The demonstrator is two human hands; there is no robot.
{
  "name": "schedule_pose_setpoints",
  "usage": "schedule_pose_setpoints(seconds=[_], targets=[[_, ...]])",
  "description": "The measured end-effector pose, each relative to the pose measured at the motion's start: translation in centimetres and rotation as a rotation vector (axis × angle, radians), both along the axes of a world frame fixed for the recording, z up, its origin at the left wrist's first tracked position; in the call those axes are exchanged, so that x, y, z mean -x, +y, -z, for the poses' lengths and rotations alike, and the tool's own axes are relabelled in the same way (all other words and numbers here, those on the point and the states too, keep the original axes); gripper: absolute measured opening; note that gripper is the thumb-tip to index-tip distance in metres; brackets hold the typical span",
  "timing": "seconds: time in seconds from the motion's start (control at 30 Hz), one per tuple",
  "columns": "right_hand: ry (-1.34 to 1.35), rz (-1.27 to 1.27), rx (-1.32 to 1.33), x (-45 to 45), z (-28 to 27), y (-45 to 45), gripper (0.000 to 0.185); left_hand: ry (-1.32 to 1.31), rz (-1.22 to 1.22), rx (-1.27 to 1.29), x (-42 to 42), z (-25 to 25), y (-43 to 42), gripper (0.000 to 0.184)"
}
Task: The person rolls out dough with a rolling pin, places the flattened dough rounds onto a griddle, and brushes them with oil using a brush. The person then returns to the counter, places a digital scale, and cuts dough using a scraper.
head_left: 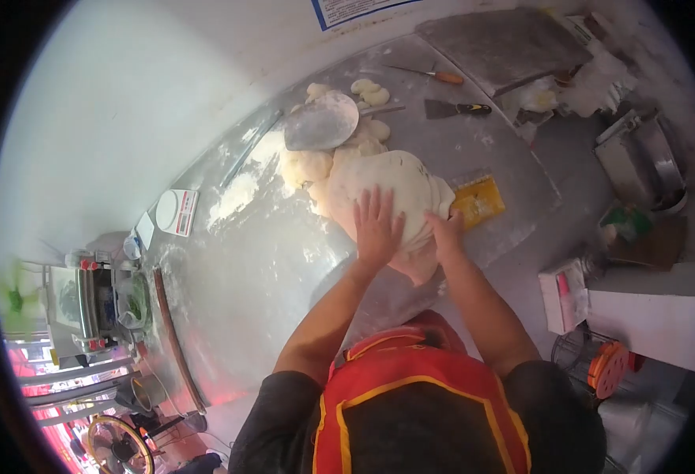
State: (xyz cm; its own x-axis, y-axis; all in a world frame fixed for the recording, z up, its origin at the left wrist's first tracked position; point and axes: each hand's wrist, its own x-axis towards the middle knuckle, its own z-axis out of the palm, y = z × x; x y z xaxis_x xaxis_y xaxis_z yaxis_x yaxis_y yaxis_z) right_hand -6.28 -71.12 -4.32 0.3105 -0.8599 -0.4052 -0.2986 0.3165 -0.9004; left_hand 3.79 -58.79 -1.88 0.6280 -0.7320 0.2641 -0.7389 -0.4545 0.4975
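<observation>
A large mound of pale dough (379, 178) lies on the floured metal worktop in front of me, with folded layers along its right side. My left hand (377, 229) rests flat on top of the dough, fingers spread. At the right edge of the dough, my right hand (446, 237) grips the folded layers, its fingertips partly hidden. Just beyond that hand lies a yellow packet (480, 201). A metal scoop (321, 122) sits on smaller dough lumps (306, 167) behind the mound.
A scraper (456, 109) and a wooden-handled tool (446, 77) lie at the back. On the left are a white kitchen scale (177, 212) and a long wooden rod (175, 340) along the worktop's edge. Metal containers (640, 162) and a white box (562, 296) stand at right.
</observation>
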Motion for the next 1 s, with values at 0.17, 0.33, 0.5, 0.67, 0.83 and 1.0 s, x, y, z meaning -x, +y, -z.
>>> schedule_pose_setpoints(seconds=[0.17, 0.33, 0.5, 0.67, 0.83, 1.0], targets=[[0.055, 0.085, -0.022, -0.7, -1.3, -0.1, 0.046, 0.014, -0.006, 0.034, 0.1, 0.0, 0.0, 0.056], [0.090, -0.164, -0.082, -0.2, -5.6, -2.2, 0.041, 0.083, 0.034, 0.114, 0.0, -0.1, 0.6, 0.056], [-0.045, -0.067, -0.474, 0.4, -5.0, -3.3, 0.041, 0.055, 0.051, 0.104, -0.5, -0.2, 0.6, 0.056], [-0.040, 0.053, -0.608, -0.7, -5.4, -4.4, 0.044, 0.086, 0.071, 0.128, -0.7, -0.1, 0.9, 0.055], [-0.109, 0.057, -0.696, -1.1, -5.1, -4.1, 0.050, 0.163, 0.097, 0.197, -1.4, -0.2, 1.4, 0.051], [-0.066, -0.149, -0.341, -1.9, -5.2, -3.3, 0.055, 0.221, 0.050, 0.351, -2.5, -0.4, 1.9, 0.042]])
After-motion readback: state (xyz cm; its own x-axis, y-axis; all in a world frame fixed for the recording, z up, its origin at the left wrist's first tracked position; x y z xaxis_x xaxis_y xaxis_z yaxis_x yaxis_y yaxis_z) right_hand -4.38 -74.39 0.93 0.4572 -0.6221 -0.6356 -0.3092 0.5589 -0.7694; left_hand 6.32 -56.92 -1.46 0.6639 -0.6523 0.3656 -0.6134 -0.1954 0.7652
